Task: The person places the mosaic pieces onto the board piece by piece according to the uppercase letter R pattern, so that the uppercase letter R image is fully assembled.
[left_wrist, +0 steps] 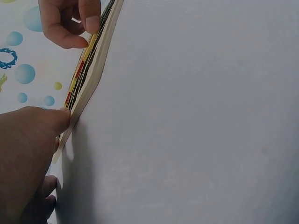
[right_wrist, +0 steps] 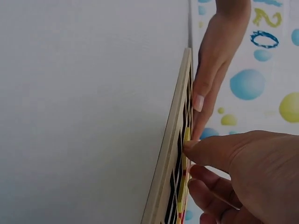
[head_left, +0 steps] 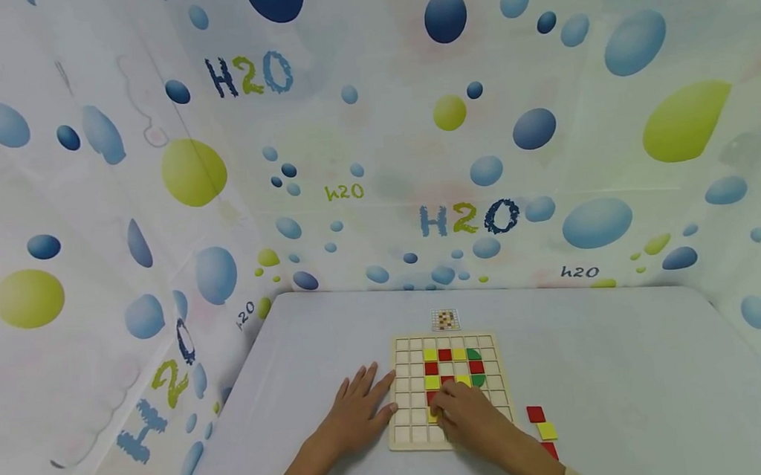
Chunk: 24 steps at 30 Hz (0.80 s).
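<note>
A wooden grid board (head_left: 411, 434) lies on the table, with red, yellow and green tiles set in several of its cells. My right hand (head_left: 471, 413) is over the lower middle of the board, thumb and fingertips at a yellow square tile (head_left: 432, 415) at the foot of the left tile column. In the right wrist view the thumb (right_wrist: 201, 150) touches a yellow tile (right_wrist: 187, 135) at board level, the other fingers curled beside it. My left hand (head_left: 354, 412) lies with fingers spread along the board's left edge, its thumb and index fingertip at the rim.
Two loose red tiles (head_left: 535, 414) and a yellow tile (head_left: 547, 431) lie right of the board, near my right forearm. A small printed pattern card (head_left: 445, 319) is just beyond the board's far edge. A patterned curtain (head_left: 373, 148) stands behind the white table (head_left: 620, 383).
</note>
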### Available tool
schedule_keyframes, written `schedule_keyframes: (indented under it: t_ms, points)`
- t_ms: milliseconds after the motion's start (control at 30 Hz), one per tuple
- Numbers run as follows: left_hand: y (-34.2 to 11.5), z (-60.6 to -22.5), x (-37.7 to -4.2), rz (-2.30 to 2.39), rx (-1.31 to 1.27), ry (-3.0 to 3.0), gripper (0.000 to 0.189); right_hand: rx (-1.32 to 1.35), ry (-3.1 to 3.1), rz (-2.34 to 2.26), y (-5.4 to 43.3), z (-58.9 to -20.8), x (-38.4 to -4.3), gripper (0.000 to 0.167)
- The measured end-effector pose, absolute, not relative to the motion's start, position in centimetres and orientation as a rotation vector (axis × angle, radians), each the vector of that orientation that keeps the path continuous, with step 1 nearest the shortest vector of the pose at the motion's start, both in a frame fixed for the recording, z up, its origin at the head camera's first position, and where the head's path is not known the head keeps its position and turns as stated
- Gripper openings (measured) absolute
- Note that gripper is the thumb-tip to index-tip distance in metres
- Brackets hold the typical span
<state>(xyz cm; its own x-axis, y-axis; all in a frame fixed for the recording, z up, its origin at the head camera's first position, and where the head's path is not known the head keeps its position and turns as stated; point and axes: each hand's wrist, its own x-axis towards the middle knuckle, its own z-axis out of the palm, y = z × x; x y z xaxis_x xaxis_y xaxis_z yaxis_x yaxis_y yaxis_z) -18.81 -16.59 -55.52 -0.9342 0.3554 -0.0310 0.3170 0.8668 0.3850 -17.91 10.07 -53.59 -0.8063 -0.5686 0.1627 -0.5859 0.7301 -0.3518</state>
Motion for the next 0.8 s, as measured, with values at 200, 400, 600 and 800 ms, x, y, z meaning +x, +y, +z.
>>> schedule_keyframes:
  t_ms: [200,400,600,800]
  points:
    - [-16.5,-55.4,-18.7,0.588,0.529,2.928,0.065,0.812,-2.989,0.665,12.2,-53.1,-17.9,0.007]
    - [-16.5,-55.4,-18.7,0.586,0.545,2.930,0.066,0.470,-3.115,0.780,16.9,-52.4,-17.8,0.018]
    - [-16.6,-55.3,-18.6,0.588,0.531,2.925,0.065,0.193,-3.243,0.716,21.1,-52.0,-17.7,0.027]
    - [-16.5,-55.2,-18.7,0.592,0.539,2.920,0.065,0.120,-3.258,0.787,22.4,-52.1,-17.6,0.034]
